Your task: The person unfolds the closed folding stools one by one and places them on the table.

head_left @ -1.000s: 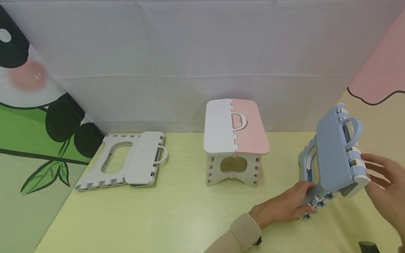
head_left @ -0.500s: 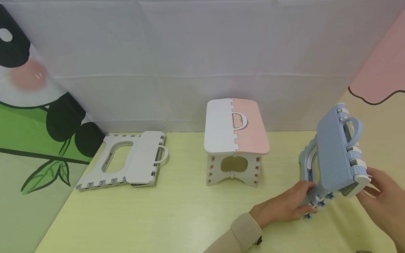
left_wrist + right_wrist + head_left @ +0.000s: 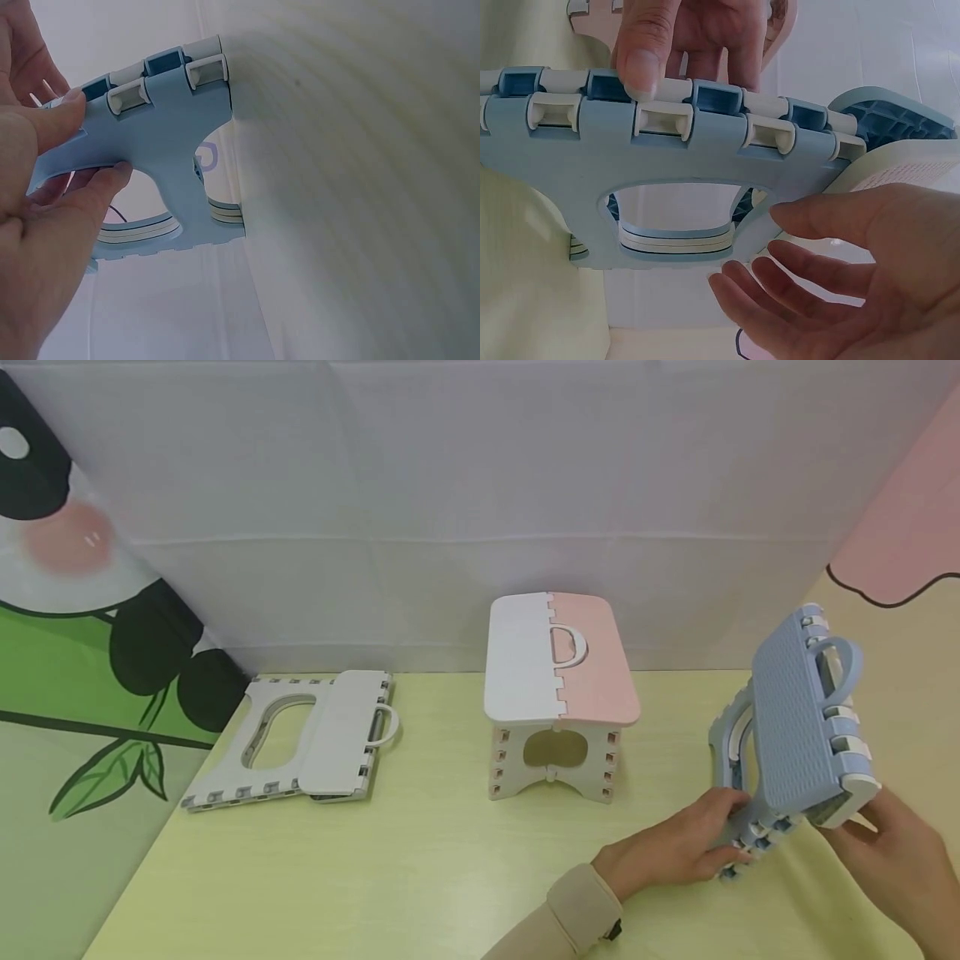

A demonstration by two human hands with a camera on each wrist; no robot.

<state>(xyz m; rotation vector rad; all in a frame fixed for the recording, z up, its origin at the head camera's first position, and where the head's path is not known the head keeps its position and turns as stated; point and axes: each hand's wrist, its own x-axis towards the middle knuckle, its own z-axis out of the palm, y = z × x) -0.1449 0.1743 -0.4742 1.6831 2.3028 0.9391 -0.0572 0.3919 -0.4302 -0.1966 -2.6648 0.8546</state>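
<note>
A blue-and-white folding stool (image 3: 795,718) stands tipped up at the right of the table in the head view, its ribbed blue top and loop handle showing. My left hand (image 3: 693,839) grips its lower near edge. In the left wrist view, that hand (image 3: 37,247) has its thumb by the hinge row and a finger at the oval opening. My right hand (image 3: 888,860) reaches under the stool's right side. In the right wrist view, the right hand (image 3: 885,247) has loosely bent, spread fingers, its thumb and fingertips right at the blue leg panel.
A white-and-pink folding stool (image 3: 517,652) stands unfolded at mid-table near the back. Left of it, a white folding stool (image 3: 337,735) lies flat on the pale yellow table (image 3: 427,868). A light cloth wall (image 3: 450,518) rises behind the table.
My right hand has moved down and left along the blue stool's right side, from its hinged edge to underneath. The left hand and the stool have stayed in place.
</note>
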